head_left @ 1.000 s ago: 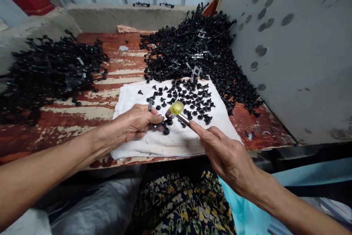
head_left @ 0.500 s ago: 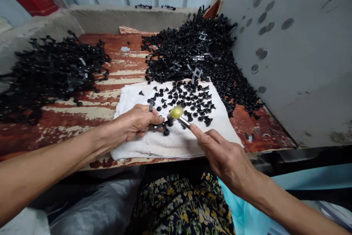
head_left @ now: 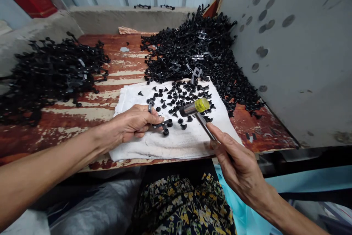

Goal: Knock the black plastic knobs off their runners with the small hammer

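My left hand is closed on a black linkage bracket with round knobs at its ends, held low over a white cloth. Part of the bracket is hidden behind my fingers. In my right hand is a small mallet, gripped by its metal handle. The mallet head has a yellow face on one end and a dark face on the other, and hangs to the right of the bracket, apart from it. Many loose black mushroom-shaped caps lie on the cloth beyond my hands.
A large heap of black brackets and caps fills the back right of the worn red board. Another bracket pile lies at the left. A grey spotted panel borders the right side, and a concrete ledge the back.
The mallet has lifted off the bracket and moved to the right with my right hand. My left hand and the bracket have barely moved.
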`<state>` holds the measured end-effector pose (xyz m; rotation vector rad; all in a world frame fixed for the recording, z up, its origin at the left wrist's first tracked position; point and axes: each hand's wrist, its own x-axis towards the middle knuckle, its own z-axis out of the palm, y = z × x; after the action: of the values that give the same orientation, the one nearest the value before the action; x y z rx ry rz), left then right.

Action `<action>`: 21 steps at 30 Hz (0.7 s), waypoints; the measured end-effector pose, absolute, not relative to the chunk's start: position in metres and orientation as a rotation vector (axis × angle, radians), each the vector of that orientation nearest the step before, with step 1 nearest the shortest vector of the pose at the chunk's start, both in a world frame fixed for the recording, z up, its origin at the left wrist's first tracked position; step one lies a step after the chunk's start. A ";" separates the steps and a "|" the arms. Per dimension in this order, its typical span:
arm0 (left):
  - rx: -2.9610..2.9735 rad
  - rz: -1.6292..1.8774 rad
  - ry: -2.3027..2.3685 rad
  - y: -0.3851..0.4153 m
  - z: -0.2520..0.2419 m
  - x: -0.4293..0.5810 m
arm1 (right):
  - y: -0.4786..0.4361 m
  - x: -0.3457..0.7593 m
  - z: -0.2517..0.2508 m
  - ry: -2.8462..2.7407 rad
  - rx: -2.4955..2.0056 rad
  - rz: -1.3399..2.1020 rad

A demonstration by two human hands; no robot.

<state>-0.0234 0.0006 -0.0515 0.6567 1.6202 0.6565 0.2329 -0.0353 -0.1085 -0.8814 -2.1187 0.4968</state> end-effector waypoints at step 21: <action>0.645 0.669 1.576 -0.001 -0.057 -0.025 | -0.037 0.235 -0.127 -2.093 -0.894 0.514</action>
<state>-0.0249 -0.0013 -0.0567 0.6445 1.5761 0.6692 0.2348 -0.0365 -0.1271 -0.8936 -2.0926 0.5143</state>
